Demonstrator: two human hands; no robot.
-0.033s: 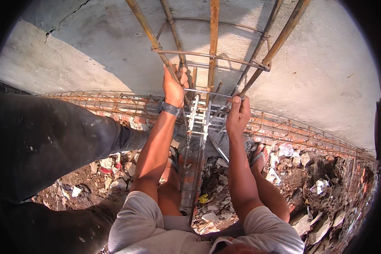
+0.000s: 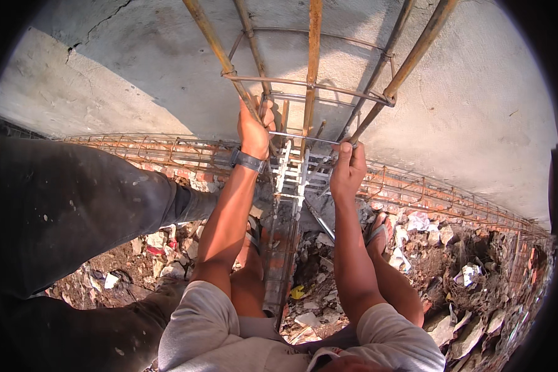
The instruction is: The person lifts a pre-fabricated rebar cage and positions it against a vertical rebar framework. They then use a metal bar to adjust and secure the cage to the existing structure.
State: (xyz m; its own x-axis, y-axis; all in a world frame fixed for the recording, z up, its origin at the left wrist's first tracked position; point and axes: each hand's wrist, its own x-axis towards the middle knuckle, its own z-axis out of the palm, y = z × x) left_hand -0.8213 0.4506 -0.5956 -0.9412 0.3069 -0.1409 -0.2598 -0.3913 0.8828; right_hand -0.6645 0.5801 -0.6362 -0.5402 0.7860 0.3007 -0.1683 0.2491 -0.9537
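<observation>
While facing the pale wall (image 2: 477, 124) behind the rebar cage (image 2: 314, 37), gripping the cage's left front rod (image 2: 212, 40) with the left hand (image 2: 254, 133) wrapped around it. At the cage's lower right, closing the right hand's (image 2: 347, 173) thumb and fingers on the end of a thin metal bar (image 2: 322, 140) crossing low between the cage's rods.

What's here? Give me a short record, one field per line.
Left hand: wrapped around a rusty upright bar, near the left end of a thin crossbar
Right hand: at the crossbar's right end
Left wrist: dark band
Behind: pale, cracked wall
Low down: long rusty rebar cage
Ground: broken rubble
Nearby: another person's dark-trousered leg
</observation>
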